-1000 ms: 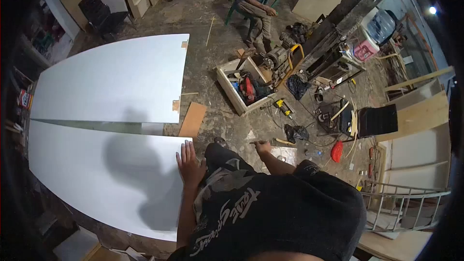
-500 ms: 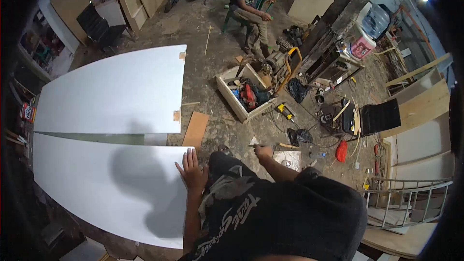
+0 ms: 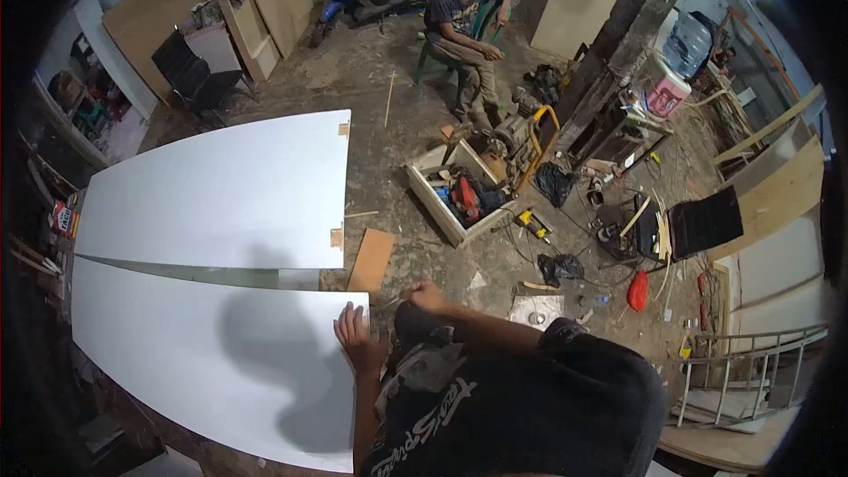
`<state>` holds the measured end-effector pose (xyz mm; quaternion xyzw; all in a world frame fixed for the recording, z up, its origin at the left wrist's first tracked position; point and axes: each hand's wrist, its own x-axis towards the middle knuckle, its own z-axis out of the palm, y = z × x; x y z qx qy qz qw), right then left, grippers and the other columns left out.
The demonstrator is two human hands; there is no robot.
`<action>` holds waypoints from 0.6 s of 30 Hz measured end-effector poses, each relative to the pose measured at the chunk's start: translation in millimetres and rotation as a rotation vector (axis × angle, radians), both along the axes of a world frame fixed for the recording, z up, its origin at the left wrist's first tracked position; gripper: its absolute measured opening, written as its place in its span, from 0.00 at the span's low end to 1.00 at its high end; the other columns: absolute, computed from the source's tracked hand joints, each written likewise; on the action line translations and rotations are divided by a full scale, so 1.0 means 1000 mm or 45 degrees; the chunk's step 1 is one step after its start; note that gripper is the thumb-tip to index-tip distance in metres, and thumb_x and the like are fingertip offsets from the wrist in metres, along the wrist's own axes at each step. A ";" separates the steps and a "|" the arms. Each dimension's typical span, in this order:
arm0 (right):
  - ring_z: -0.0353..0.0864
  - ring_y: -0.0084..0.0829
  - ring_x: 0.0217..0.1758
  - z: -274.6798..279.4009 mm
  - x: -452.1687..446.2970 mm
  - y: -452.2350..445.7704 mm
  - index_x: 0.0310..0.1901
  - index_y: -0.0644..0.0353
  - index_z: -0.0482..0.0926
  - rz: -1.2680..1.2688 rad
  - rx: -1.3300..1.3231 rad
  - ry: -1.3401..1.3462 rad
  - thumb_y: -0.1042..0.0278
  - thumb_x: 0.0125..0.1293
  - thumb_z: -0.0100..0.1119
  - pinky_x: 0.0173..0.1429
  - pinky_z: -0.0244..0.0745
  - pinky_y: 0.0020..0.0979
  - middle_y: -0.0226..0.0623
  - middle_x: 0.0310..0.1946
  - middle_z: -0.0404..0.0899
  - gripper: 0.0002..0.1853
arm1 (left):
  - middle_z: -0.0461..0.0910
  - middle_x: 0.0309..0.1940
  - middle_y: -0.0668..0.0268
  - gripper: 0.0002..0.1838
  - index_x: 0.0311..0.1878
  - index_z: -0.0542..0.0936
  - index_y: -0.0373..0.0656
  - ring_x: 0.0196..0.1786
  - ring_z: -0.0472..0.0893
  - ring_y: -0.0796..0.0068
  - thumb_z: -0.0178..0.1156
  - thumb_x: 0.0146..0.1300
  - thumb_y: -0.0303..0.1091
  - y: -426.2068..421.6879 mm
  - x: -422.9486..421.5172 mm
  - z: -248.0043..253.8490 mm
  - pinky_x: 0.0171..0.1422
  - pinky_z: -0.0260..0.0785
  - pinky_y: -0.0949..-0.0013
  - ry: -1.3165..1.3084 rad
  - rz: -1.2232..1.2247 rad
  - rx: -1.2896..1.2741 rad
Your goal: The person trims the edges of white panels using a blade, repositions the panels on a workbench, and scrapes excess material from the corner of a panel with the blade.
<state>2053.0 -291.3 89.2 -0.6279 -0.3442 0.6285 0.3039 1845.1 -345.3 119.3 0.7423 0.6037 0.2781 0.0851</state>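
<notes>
My left hand [image 3: 358, 340] lies flat on the near white panel [image 3: 177, 336], close to its right end, with the fingers stretched out over the surface. Just past that end, my right hand [image 3: 428, 298] is closed around a small thin tool [image 3: 395, 301] that points toward the panel's corner. The tool is too small and blurred to name its kind. Beyond a narrow gap lies a second white panel [image 3: 221, 190], with brown patches at its right corners. My shadow falls across the near panel.
A brown board piece [image 3: 371, 258] lies beside the panels. Ahead stands a wooden box [image 3: 439, 209] of tools, near a yellow-handled machine [image 3: 539, 141]. A yellow drill [image 3: 533, 223] and a red bag [image 3: 637, 291] are on the floor. A person [image 3: 468, 35] sits farther back.
My right hand has moved left with the tool, from over the floor to near the panel's corner. My left hand stays on the panel. The camera view has tilted up slightly.
</notes>
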 end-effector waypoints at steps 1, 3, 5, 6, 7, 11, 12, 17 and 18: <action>0.75 0.19 0.29 -0.010 -0.006 -0.001 0.38 0.62 0.86 0.033 0.024 0.084 0.65 0.66 0.64 0.35 0.70 0.27 0.27 0.28 0.82 0.09 | 0.72 0.64 0.49 0.34 0.60 0.74 0.35 0.69 0.68 0.48 0.64 0.59 0.54 0.005 -0.001 -0.001 0.76 0.51 0.43 -0.113 -0.005 0.041; 0.75 0.18 0.30 -0.029 -0.018 -0.010 0.40 0.62 0.86 0.072 0.017 0.297 0.63 0.67 0.65 0.36 0.70 0.26 0.27 0.30 0.83 0.10 | 0.74 0.61 0.49 0.36 0.61 0.73 0.35 0.65 0.70 0.46 0.63 0.61 0.56 0.001 -0.006 -0.003 0.73 0.55 0.44 -0.330 -0.026 0.085; 0.75 0.18 0.31 -0.040 -0.035 -0.013 0.42 0.62 0.86 0.089 -0.003 0.550 0.62 0.68 0.65 0.37 0.70 0.25 0.28 0.31 0.83 0.11 | 0.77 0.54 0.48 0.31 0.53 0.77 0.36 0.60 0.73 0.45 0.60 0.64 0.58 0.002 -0.004 -0.004 0.69 0.59 0.45 -0.475 0.031 0.151; 0.74 0.18 0.30 -0.039 -0.041 -0.019 0.42 0.62 0.86 0.154 0.138 0.547 0.62 0.68 0.65 0.36 0.69 0.25 0.28 0.30 0.82 0.11 | 0.77 0.53 0.47 0.29 0.50 0.78 0.37 0.60 0.74 0.45 0.59 0.65 0.58 0.000 -0.009 -0.007 0.69 0.59 0.45 -0.523 0.022 0.142; 0.72 0.19 0.29 -0.037 -0.045 -0.022 0.41 0.62 0.86 0.223 0.288 0.539 0.63 0.68 0.65 0.36 0.69 0.26 0.28 0.29 0.80 0.11 | 0.77 0.52 0.47 0.28 0.47 0.79 0.37 0.60 0.74 0.45 0.58 0.66 0.57 0.002 -0.011 -0.010 0.69 0.59 0.45 -0.573 0.015 0.143; 0.73 0.19 0.30 0.045 -0.042 -0.026 0.38 0.63 0.85 0.357 0.246 0.291 0.64 0.68 0.65 0.35 0.71 0.29 0.30 0.28 0.79 0.10 | 0.80 0.50 0.55 0.24 0.36 0.80 0.42 0.59 0.75 0.51 0.53 0.69 0.56 -0.002 -0.017 -0.010 0.73 0.53 0.43 -0.303 -0.084 0.048; 0.76 0.20 0.33 0.017 -0.044 -0.021 0.38 0.64 0.84 0.448 0.512 0.176 0.66 0.69 0.63 0.38 0.74 0.31 0.32 0.29 0.81 0.09 | 0.81 0.50 0.60 0.22 0.35 0.82 0.44 0.59 0.76 0.55 0.54 0.69 0.55 -0.001 -0.012 -0.006 0.75 0.48 0.42 -0.284 -0.063 0.101; 0.80 0.20 0.39 -0.023 -0.033 -0.016 0.42 0.66 0.85 0.534 0.568 0.130 0.65 0.70 0.64 0.44 0.76 0.29 0.32 0.33 0.85 0.11 | 0.83 0.50 0.61 0.19 0.39 0.84 0.44 0.58 0.79 0.58 0.57 0.68 0.52 0.002 -0.015 -0.020 0.77 0.45 0.42 -0.356 -0.066 0.030; 0.80 0.20 0.39 -0.031 -0.035 -0.016 0.41 0.66 0.85 0.529 0.563 0.246 0.66 0.70 0.64 0.44 0.76 0.29 0.32 0.33 0.85 0.10 | 0.83 0.50 0.61 0.18 0.39 0.85 0.45 0.58 0.79 0.58 0.59 0.67 0.50 0.002 -0.018 -0.034 0.77 0.46 0.42 -0.345 -0.054 0.041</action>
